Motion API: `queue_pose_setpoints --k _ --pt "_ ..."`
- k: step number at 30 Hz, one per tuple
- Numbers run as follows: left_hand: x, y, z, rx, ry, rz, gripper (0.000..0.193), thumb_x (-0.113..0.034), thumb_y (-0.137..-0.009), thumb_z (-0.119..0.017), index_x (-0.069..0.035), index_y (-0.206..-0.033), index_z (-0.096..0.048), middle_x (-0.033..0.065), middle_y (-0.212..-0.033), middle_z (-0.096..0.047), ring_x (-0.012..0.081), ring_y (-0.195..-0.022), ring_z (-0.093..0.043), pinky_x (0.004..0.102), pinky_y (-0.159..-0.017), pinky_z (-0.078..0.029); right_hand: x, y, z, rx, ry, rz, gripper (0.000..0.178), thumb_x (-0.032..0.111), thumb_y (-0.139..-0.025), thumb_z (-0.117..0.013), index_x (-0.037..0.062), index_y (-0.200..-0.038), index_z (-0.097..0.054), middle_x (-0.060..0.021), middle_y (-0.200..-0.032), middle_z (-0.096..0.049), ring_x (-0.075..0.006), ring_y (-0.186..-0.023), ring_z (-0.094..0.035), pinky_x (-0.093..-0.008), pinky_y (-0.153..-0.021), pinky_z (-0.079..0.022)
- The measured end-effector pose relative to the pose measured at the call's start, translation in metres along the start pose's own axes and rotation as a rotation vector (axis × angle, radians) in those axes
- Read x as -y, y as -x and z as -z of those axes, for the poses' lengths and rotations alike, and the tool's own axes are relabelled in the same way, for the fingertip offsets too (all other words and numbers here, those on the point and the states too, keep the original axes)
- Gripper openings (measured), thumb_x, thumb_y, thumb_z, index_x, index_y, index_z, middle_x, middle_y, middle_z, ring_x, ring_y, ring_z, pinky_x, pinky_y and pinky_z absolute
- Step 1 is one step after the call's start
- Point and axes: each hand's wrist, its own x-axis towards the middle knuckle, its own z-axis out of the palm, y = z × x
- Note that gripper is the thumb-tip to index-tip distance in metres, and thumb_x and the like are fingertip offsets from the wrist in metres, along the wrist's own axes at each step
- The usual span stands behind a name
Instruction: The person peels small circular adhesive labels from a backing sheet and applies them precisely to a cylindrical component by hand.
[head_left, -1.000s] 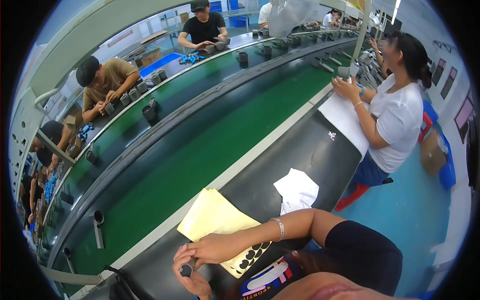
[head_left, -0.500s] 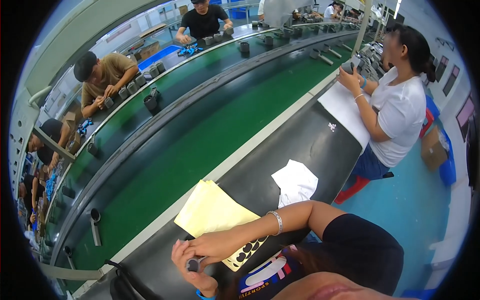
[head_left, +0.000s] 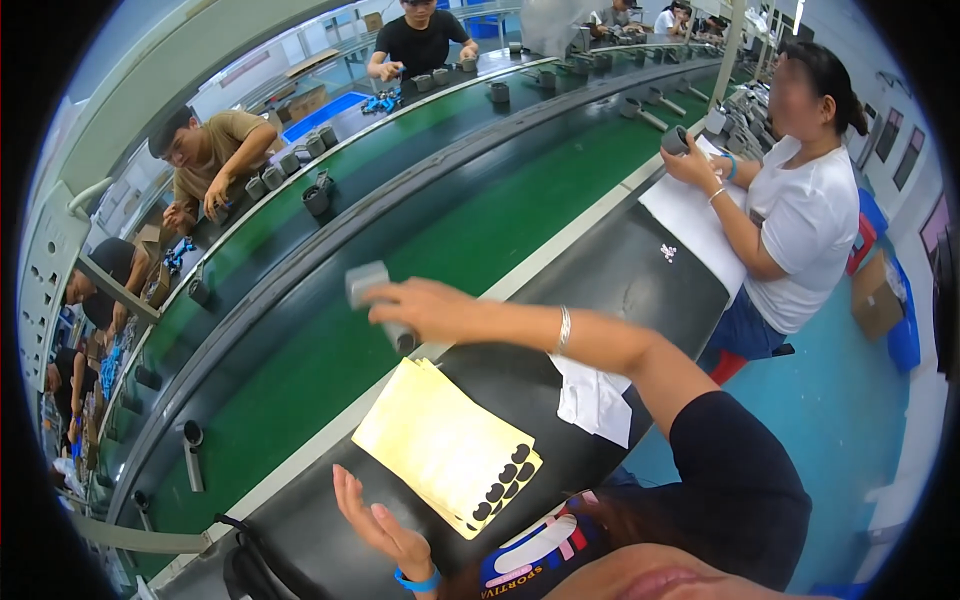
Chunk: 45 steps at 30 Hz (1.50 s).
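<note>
My right hand [head_left: 430, 310] is stretched out over the near edge of the green conveyor, closed on a grey plastic part [head_left: 368, 280]. That part has a wide cup-like end and a short tube, both smeared by motion. Low in the picture my left hand [head_left: 385, 525] is raised with its fingers apart and holds nothing. Between the two hands a stack of yellow sticker sheets [head_left: 430, 430] lies on the dark worktable [head_left: 500, 385], with black stickers along its near right edge. A crumpled white cloth or paper [head_left: 595, 400] lies under my right forearm.
The green conveyor belt [head_left: 300, 400] runs past the table, carrying a grey part with a handle [head_left: 193, 455]. To the right a co-worker [head_left: 800, 210] in white holds a grey cup-shaped part [head_left: 676, 140]. Several people work across the belt. A black strap [head_left: 250, 565] lies at lower left.
My right hand has moved from my left hand out over the conveyor, taking the grey part with it. My left hand has opened, and the sticker sheets are uncovered.
</note>
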Motion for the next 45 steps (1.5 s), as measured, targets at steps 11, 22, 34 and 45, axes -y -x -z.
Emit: queue_pose_setpoints --k 11,22,34,45 --pt "0.014 0.005 -0.009 0.131 -0.005 0.095 0.031 -0.010 -0.095 -0.045 0.006 -0.119 -0.054 0.0194 -0.136 -0.047 0.0307 -0.118 -0.050 0.0381 -0.094 -0.042 -0.116 0.021 -0.010 0.275 0.364 0.025 0.046 0.005 -0.080 -0.061 0.0141 -0.124 -0.050 -0.0080 -0.150 -0.031 -0.0262 -0.104 -0.060 -0.0378 -0.084 -0.050" --pt "0.008 0.005 -0.016 0.212 -0.100 0.049 0.020 -0.004 -0.090 -0.053 0.003 -0.106 -0.062 0.0196 -0.124 -0.057 0.0326 -0.113 -0.055 0.0390 -0.096 -0.042 0.023 0.051 0.027 -0.238 -0.212 -0.254 0.039 -0.002 -0.083 -0.062 0.0073 -0.120 -0.056 -0.0128 -0.140 -0.041 -0.0341 -0.111 -0.055 -0.0382 -0.087 -0.049" --pt "0.009 0.008 -0.019 0.346 -0.131 0.058 0.017 -0.003 -0.087 -0.054 0.002 -0.100 -0.065 0.0178 -0.120 -0.060 0.0334 -0.111 -0.056 0.0398 -0.095 -0.043 0.124 0.043 0.142 -0.658 -0.575 -0.053 0.016 -0.007 -0.086 -0.055 -0.0032 -0.100 -0.063 -0.0205 -0.117 -0.057 -0.0207 -0.092 -0.063 -0.0308 -0.080 -0.054" --pt "0.022 0.007 -0.021 0.249 -0.264 0.016 0.024 -0.005 -0.087 -0.059 0.000 -0.110 -0.062 0.0186 -0.133 -0.051 0.0346 -0.124 -0.046 0.0416 -0.101 -0.037 0.127 0.046 0.148 -0.615 -0.492 -0.034 0.016 -0.008 -0.084 -0.057 -0.0035 -0.098 -0.062 -0.0215 -0.110 -0.060 -0.0187 -0.089 -0.062 -0.0284 -0.077 -0.052"
